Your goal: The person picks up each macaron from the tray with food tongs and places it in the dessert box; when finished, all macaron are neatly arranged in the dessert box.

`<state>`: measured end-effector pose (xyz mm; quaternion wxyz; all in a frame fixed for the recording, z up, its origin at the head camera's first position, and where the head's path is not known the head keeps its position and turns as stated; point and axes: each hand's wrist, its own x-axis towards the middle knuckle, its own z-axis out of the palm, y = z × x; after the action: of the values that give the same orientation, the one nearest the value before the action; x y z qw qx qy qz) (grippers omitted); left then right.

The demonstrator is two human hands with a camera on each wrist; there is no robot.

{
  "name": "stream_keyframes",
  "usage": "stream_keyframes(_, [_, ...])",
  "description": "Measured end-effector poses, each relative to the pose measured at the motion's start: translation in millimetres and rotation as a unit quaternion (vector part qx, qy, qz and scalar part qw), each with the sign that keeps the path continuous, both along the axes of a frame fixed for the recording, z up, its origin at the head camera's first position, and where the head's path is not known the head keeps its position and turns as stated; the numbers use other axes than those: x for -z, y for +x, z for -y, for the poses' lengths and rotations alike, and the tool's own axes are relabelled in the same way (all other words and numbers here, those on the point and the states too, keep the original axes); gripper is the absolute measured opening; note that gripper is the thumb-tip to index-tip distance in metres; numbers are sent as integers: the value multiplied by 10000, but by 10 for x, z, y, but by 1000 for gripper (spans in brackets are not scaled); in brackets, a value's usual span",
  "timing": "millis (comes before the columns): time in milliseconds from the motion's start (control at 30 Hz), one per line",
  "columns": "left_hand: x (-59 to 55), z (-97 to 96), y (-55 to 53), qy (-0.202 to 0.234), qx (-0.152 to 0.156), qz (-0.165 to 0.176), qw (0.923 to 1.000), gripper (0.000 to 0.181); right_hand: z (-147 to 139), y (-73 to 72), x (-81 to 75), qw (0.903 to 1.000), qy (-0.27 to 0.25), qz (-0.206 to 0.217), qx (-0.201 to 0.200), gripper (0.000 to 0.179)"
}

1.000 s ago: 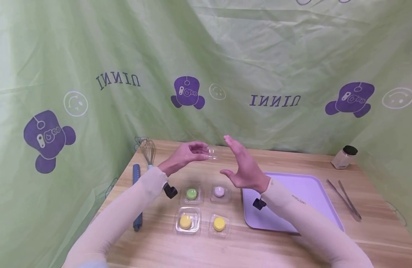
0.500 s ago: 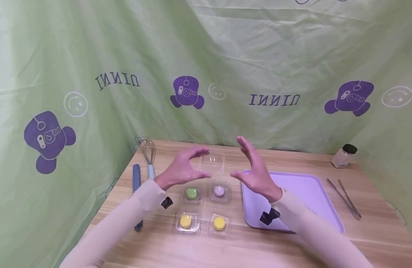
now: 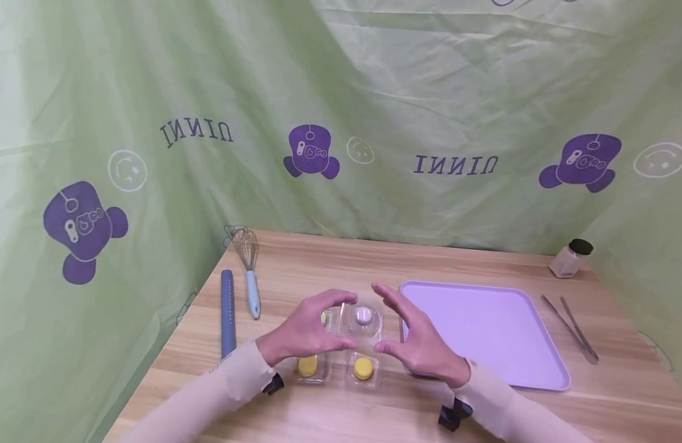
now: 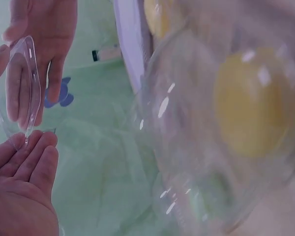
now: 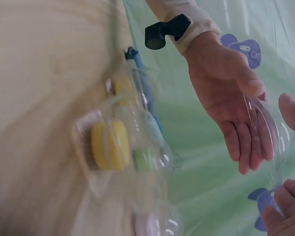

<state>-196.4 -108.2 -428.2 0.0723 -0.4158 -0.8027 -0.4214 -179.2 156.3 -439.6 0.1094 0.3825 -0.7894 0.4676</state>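
A clear plastic lid (image 4: 33, 93) is held between my two hands, just over the lilac macaron (image 3: 364, 315) in its clear container. My left hand (image 3: 308, 329) grips the lid's left side, thumb at the near edge and fingers at the far edge. Opposite it, my right hand (image 3: 421, 338) holds the right side with thumb and fingers spread around the rim. Close in front, yellow macarons (image 3: 363, 368) (image 5: 110, 145) sit in clear containers. Behind my left fingers, a green macaron (image 3: 324, 319) is partly hidden. Both wrist views are blurred around the containers.
To the right lies a lilac tray (image 3: 485, 326), with metal tongs (image 3: 570, 329) beyond it. A jar with a black lid (image 3: 570, 258) stands at the back right. A whisk (image 3: 251, 271) and a blue rolling pin (image 3: 228, 314) lie on the left of the wooden table (image 3: 296, 252).
Both hands have come from the back of the table toward me, lowering the lid over the lilac macaron. The right hand, earlier apart from the lid, now closes on its right side.
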Motion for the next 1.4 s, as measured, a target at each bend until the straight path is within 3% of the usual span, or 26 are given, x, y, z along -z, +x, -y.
stream_keyframes(200, [132,-52,84,160,-49,82,9998,81,24,81,119,9996,269,-124,37,91])
stream_keyframes(333, [194,-64,110,74,-15,273,9996,83,34,142,178,9985,473,150,220,93])
stream_keyframes(467, [225,-48,155,-682,-195,689,9951,85,35,215,239,9955,650,559,401,91])
stream_keyframes(667, [241,-45,194,-1896,-375,969,9764,90,34,270,391,9949,886,246,423,85])
stream_keyframes(900, [306,-73,211,-2725,-377,508,9601,83,47,327,525,9903,1298,0,503,81])
stream_keyframes(1233, [368,-128,233,-3033,-296,361,9518,76,75,381,555,9850,1626,283,500,77])
stream_keyframes(1400, [375,-171,276,-3104,-414,130,9496,77,73,385,546,9826,1765,237,526,78])
